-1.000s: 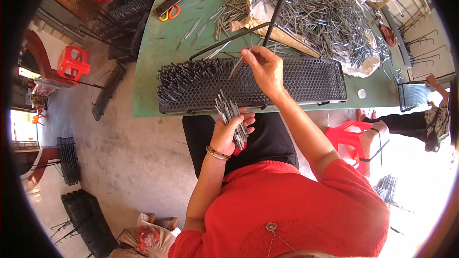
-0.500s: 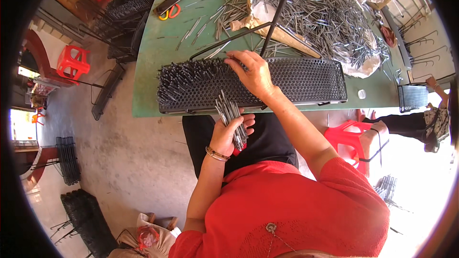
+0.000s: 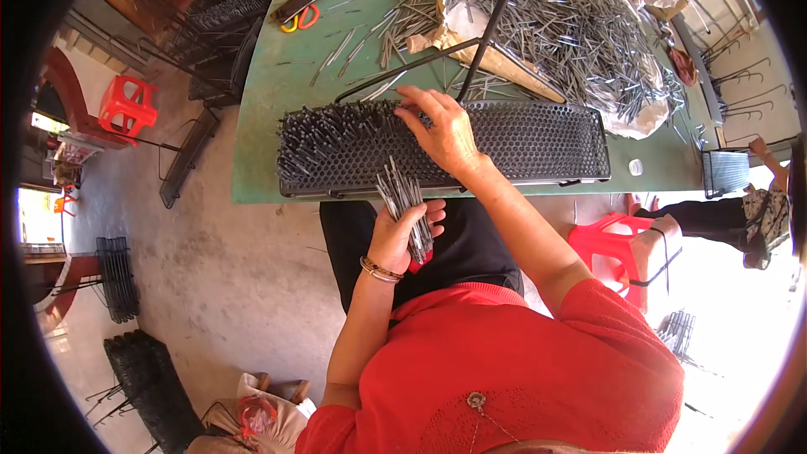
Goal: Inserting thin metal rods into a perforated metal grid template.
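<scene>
A bundle of thin grey metal rods [image 3: 405,200] lies in my left hand [image 3: 393,240], the thumb closed across it. The bundle's upper ends point toward the front edge of a long black perforated rack [image 3: 530,143]. Over the middle of this rack is my right hand [image 3: 444,130], its fingers bent and thumb drawn toward them. Whatever sits at those fingertips is too small to make out. Upright dark rods [image 3: 315,147] fill the holes at the rack's left end, densest along its back. Bare holes show on its right part.
The rack stands on a green table [image 3: 261,143], with a black metal bar rising behind it. Beyond lies a large heap of loose rods [image 3: 563,25] on torn sacking. Orange-handled scissors [image 3: 303,18] and a phone [image 3: 301,2] are at back left. Red stools [image 3: 618,248] and another person are at right.
My right hand stays over the same part of the rack, its fingers shifted only slightly. My left hand keeps the bundle, tilted a little differently.
</scene>
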A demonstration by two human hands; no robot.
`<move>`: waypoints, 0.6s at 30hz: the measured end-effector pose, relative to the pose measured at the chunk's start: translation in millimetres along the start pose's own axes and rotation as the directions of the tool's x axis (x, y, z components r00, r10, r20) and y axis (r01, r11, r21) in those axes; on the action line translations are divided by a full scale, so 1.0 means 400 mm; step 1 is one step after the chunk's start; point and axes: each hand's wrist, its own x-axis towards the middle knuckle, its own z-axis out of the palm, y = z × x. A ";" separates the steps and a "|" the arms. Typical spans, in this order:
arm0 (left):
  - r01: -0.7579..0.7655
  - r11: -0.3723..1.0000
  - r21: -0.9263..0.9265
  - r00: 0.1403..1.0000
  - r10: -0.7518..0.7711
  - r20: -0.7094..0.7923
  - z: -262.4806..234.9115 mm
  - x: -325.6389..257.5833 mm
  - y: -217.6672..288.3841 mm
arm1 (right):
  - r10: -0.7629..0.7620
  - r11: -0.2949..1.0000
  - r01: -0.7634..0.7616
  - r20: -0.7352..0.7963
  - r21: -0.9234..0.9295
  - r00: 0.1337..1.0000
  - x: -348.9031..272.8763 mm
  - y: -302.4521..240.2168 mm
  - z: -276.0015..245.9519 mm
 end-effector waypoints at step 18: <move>-0.089 0.991 -0.099 0.996 0.090 0.004 0.011 -0.008 0.018 | 0.361 0.723 -0.646 0.662 0.246 0.656 -0.092 -0.031 -0.074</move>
